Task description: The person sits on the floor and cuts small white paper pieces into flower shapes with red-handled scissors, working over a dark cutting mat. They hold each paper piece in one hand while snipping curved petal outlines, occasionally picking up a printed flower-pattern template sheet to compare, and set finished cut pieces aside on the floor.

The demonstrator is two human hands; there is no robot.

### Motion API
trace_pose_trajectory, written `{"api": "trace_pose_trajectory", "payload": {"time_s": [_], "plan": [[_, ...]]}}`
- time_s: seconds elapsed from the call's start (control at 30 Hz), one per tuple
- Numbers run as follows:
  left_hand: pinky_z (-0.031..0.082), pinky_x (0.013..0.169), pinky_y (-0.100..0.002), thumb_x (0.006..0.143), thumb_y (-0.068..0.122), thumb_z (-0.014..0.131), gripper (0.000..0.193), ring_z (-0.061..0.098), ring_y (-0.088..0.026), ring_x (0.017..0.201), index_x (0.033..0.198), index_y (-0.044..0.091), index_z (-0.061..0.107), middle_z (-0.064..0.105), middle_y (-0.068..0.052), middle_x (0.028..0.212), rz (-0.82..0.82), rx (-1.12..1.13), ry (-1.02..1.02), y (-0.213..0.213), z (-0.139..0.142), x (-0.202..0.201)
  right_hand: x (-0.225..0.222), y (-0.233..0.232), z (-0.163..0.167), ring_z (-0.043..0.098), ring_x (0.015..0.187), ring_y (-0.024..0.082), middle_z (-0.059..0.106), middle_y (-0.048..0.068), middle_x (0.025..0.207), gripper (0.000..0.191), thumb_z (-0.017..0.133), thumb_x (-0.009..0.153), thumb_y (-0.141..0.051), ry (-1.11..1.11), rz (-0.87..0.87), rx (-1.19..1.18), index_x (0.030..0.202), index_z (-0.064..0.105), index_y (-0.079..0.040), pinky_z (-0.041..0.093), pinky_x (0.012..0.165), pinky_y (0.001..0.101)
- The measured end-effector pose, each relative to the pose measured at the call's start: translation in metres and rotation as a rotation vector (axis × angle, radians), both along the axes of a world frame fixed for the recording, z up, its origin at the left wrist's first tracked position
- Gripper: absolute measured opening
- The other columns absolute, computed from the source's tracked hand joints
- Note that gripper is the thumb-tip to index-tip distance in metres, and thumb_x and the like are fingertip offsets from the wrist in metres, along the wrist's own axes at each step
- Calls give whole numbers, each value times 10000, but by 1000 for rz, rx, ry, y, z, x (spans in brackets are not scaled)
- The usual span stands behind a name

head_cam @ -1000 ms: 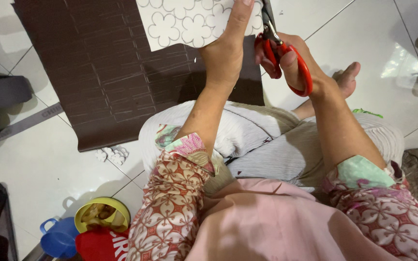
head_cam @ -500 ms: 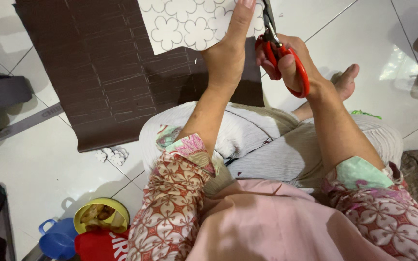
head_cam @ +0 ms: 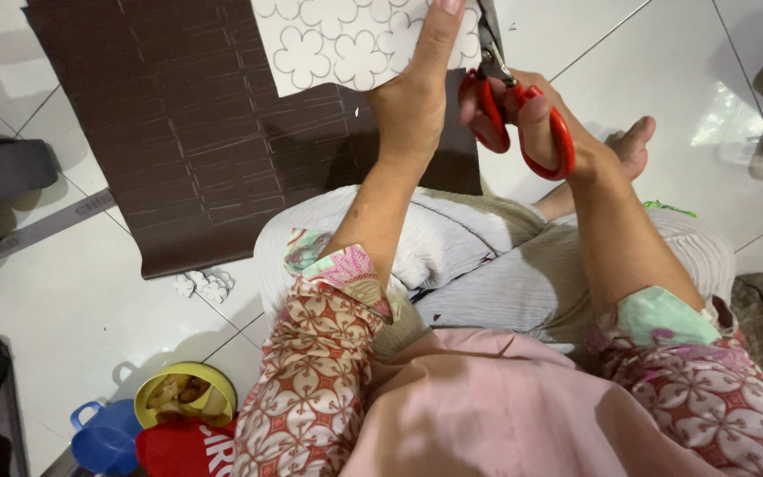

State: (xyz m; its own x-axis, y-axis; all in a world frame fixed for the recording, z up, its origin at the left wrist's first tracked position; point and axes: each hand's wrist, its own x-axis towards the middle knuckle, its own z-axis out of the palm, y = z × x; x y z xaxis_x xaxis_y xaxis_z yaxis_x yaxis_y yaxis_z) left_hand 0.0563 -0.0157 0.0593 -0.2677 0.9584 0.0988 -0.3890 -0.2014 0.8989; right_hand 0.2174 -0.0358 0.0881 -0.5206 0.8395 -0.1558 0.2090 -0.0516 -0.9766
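Head view: my left hand (head_cam: 412, 106) pinches the white sheet printed with flower outlines (head_cam: 346, 40), fingers closed on its right edge, holding it up over the floor near the top of frame. My right hand (head_cam: 536, 119) is closed through the loops of the red-handled scissors (head_cam: 509, 106), blades pointing up along the sheet's right edge; how far the blades are apart I cannot tell, they run out of frame. Under the sheet a dark brown sheet with scored lines (head_cam: 178, 132) lies flat on the white tiled floor (head_cam: 64, 309). Small white cut-out flowers (head_cam: 205, 284) sit just beside its lower edge. Yellow bowl (head_cam: 183, 397), blue cup (head_cam: 103, 437) and red item (head_cam: 183, 450) at bottom left. My bare foot (head_cam: 633, 146) is just right of the scissors.
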Motion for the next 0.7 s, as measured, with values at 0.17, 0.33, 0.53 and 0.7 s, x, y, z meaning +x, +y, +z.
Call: {"api": "trace_pose_trajectory", "payload": {"time_s": [0.17,0.33,0.53,0.7], "plan": [[434,455,-261,1032,190,718,166,558,-72,545,1004,27,727,651,5,759,-78,-66,-35,-5,11,1,0,1,8,423,638,151,449,29,692,1191,172,664,-1075,-37,30,-12,1048,576,-22,376,663,306],[451,498,-242,1020,168,718,146,572,-61,603,1017,23,740,655,16,796,-90,-61,-39,-4,8,1,1,0,10,423,634,147,454,27,693,1195,143,641,-1079,-69,23,13,1026,558,-26,371,637,302],[495,662,-226,1036,132,744,124,625,-52,749,1012,10,734,685,18,863,-45,10,26,-2,-3,1,-2,-1,6,404,617,152,433,30,672,1139,148,658,-1073,-33,14,7,959,518,-38,362,626,300],[496,670,-225,1036,140,745,139,621,-51,758,1033,1,736,687,21,876,-29,27,48,-3,-5,3,-4,-2,2,397,603,143,426,21,659,1100,174,666,-1062,12,1,9,944,503,-50,351,601,291]]}}
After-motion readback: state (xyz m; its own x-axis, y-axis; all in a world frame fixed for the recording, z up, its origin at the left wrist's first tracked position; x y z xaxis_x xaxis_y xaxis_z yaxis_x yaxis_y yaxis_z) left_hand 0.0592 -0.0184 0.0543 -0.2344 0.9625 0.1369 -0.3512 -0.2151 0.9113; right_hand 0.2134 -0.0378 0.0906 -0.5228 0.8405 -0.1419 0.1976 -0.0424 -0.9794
